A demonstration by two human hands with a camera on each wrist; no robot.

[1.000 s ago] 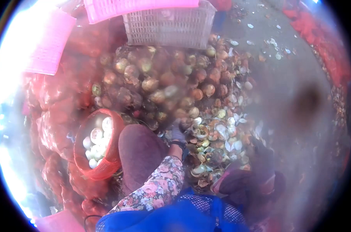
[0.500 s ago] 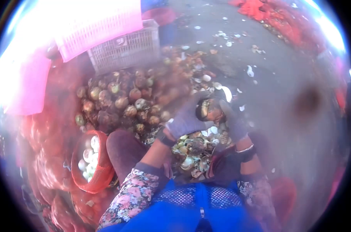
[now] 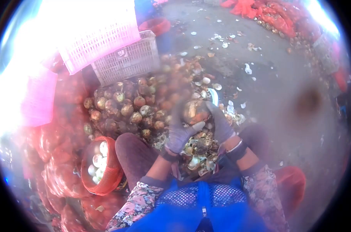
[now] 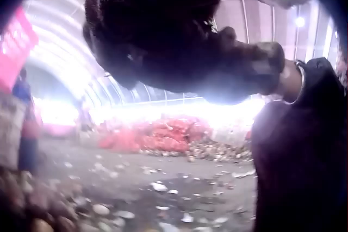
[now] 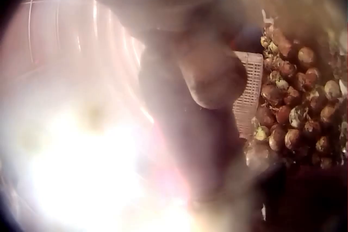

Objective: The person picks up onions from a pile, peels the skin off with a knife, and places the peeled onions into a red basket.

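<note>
In the head view, a brown-skinned onion [image 3: 194, 111] is between my two gloved hands, over the heap of peelings. My left hand [image 3: 180, 135] grips its left and near side, thumb toward me. The right hand [image 3: 222, 124] holds its right side, wearing a pale bracelet and dark wristband. A pale curved blade-like strip [image 3: 213, 96] shows just beyond the right fingertips; I cannot tell whether that hand grips it. The left wrist view shows a dark glove [image 4: 157, 31] against bright light. Glare blurs the gloved hand [image 5: 190, 101] in the right wrist view.
Unpeeled onions [image 3: 127, 110] lie heaped ahead to the left, before a pale crate [image 3: 125, 62]. A red mesh-rimmed tub [image 3: 113, 166] by my left knee holds peeled white onions. Peelings [image 3: 200, 154] cover the ground between my legs. Red mesh sacks [image 3: 63, 174] line the left.
One second ago my left hand was low at the onion heap. Half a second ago both hands had the onion farther right in view; now it appears farther left. The head view has also shifted.
</note>
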